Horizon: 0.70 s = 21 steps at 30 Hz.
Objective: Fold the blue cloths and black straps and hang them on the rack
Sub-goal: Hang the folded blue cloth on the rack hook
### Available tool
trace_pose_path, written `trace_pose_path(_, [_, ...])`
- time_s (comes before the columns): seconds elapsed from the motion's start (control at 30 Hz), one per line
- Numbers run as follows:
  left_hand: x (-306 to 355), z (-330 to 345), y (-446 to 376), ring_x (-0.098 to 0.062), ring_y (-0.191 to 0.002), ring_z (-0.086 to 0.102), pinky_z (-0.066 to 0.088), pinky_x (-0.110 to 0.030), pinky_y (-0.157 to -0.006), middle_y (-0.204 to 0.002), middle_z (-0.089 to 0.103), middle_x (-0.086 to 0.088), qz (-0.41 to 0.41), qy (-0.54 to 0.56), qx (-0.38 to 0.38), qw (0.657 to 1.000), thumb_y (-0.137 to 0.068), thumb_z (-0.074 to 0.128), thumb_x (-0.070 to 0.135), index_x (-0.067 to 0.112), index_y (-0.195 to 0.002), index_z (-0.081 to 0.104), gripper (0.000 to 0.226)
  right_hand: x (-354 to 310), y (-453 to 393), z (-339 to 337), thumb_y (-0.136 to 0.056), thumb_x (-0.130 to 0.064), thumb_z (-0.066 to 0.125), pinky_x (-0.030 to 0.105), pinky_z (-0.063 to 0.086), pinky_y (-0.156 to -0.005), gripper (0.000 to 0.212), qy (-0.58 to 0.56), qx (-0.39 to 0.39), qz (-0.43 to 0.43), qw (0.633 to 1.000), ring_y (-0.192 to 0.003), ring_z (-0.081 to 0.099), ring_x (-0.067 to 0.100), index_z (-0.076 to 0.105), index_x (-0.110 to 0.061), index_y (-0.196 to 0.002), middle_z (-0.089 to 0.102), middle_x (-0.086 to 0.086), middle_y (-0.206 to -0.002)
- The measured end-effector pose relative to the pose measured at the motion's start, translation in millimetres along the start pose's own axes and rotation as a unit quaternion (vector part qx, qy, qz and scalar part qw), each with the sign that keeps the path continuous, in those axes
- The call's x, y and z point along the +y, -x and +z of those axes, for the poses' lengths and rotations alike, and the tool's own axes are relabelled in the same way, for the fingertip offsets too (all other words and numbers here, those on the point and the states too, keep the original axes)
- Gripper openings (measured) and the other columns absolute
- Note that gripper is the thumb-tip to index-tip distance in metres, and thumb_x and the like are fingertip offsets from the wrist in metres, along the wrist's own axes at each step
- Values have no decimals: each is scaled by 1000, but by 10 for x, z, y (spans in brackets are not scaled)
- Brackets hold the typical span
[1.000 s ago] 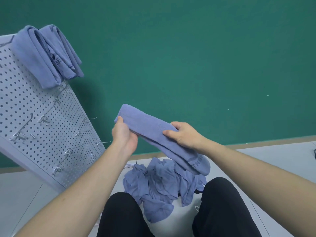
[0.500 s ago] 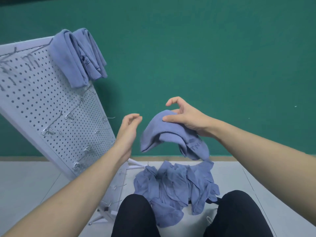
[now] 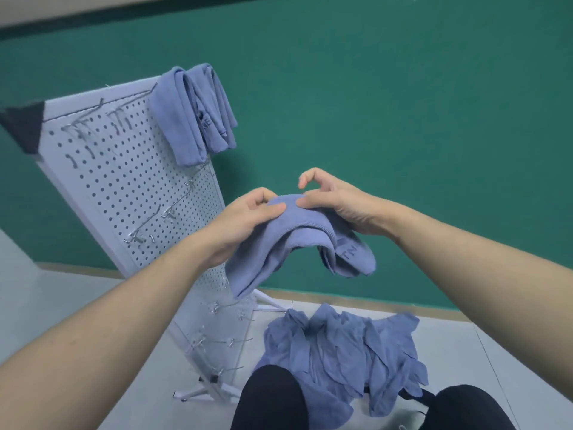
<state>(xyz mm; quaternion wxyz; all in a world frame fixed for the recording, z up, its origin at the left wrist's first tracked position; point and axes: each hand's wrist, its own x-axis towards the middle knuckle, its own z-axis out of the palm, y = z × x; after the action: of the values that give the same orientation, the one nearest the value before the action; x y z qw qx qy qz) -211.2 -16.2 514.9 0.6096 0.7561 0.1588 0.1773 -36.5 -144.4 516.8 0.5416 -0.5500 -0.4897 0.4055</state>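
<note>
A folded blue cloth (image 3: pixel 297 243) hangs doubled over in the air, its two ends drooping. My left hand (image 3: pixel 245 221) pinches its top fold from the left, thumb on top. My right hand (image 3: pixel 335 203) holds the same fold from the right, thumb pressed on the cloth, index finger curled above. The white pegboard rack (image 3: pixel 130 187) leans to the left, with wire hooks. Two folded blue cloths (image 3: pixel 195 116) hang at its top right corner. A pile of loose blue cloths (image 3: pixel 341 352) lies on the floor below my hands. A bit of black strap (image 3: pixel 418 395) shows beside the pile.
A green wall (image 3: pixel 403 119) stands behind everything. My knees in black trousers (image 3: pixel 273 398) frame the pile at the bottom. The rack's white feet (image 3: pixel 198 392) rest on the pale floor. A dark triangular piece (image 3: pixel 24 125) sits at the rack's top left corner.
My left hand, free half a second ago, has taken hold of the cloth's top fold beside my right hand. The cloth went from stretched flat to doubled over. The view tilted up toward the rack.
</note>
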Motion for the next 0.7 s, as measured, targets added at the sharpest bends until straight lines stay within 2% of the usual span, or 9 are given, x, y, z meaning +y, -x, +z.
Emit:
trace_pose_path(0.1, [107,-154,9,-11,-68,58,47,-23,-64,-76,62,0,25,65,58,996,-80,67,30,18,-86,53,19,-67,-195,87,-83,-28,59,29,40,-60,28,42,26,-8,999,-64,52,15,50,-26,-109,62,0,-77])
trace_pose_path(0.2, [221,-332,-20,-11,-71,59,48,-24,-68,-80,61,-1,43,93,117,988,-89,67,24,19,-84,51,17,-167,-408,183,-85,-27,52,33,39,-71,27,118,63,-34,990,-77,48,17,47,-32,-111,60,6,-89])
trace_pose_path(0.3, [321,-554,-50,-15,-81,62,51,-30,-78,-85,64,-2,56,132,171,975,-98,59,19,18,-86,50,15,-329,-583,301,-97,-14,50,23,42,-75,27,136,69,-94,984,-90,55,7,43,-29,-118,63,4,-115])
trace_pose_path(0.37, [392,-719,-74,-19,-90,63,51,-37,-86,-94,65,-7,64,143,183,971,-97,60,23,17,-91,52,11,-408,-678,369,-93,-13,53,15,46,-85,35,112,33,-145,983,-99,59,-3,43,-28,-123,59,-2,-122])
trace_pose_path(0.4, [434,-807,-85,-21,-94,63,51,-40,-88,-100,66,-11,65,140,186,970,-96,61,25,12,-97,55,15,-421,-735,392,-88,-16,55,20,48,-93,41,109,21,-164,980,-107,59,1,44,-30,-124,57,-1,-128])
trace_pose_path(0.47, [546,-929,-91,-28,-102,63,53,-43,-87,-119,64,-23,72,135,187,970,-93,65,29,-4,-121,53,46,-459,-843,451,-82,-20,63,32,50,-101,49,151,32,-194,969,-118,60,12,45,-35,-126,55,-2,-135])
trace_pose_path(0.53, [616,-1038,-106,-33,-106,61,54,-46,-88,-127,58,-29,79,146,184,969,-91,67,30,-8,-133,45,61,-524,-974,507,-83,-13,68,31,53,-96,51,179,59,-213,959,-112,63,16,47,-30,-127,58,-3,-131])
trace_pose_path(0.6, [642,-1122,-143,-31,-104,60,53,-51,-95,-120,60,-22,78,155,194,966,-90,65,28,1,-123,47,46,-622,-1101,560,-84,-12,71,25,54,-89,46,190,91,-216,953,-94,66,12,50,-27,-122,63,-3,-121])
trace_pose_path(0.7, [693,-1178,-209,-23,-102,64,53,-44,-96,-118,63,-8,105,166,226,954,-89,63,17,14,-123,47,38,-753,-1321,596,-83,-18,67,27,52,-83,27,239,171,-203,934,-83,65,5,61,-29,-107,70,-10,-103])
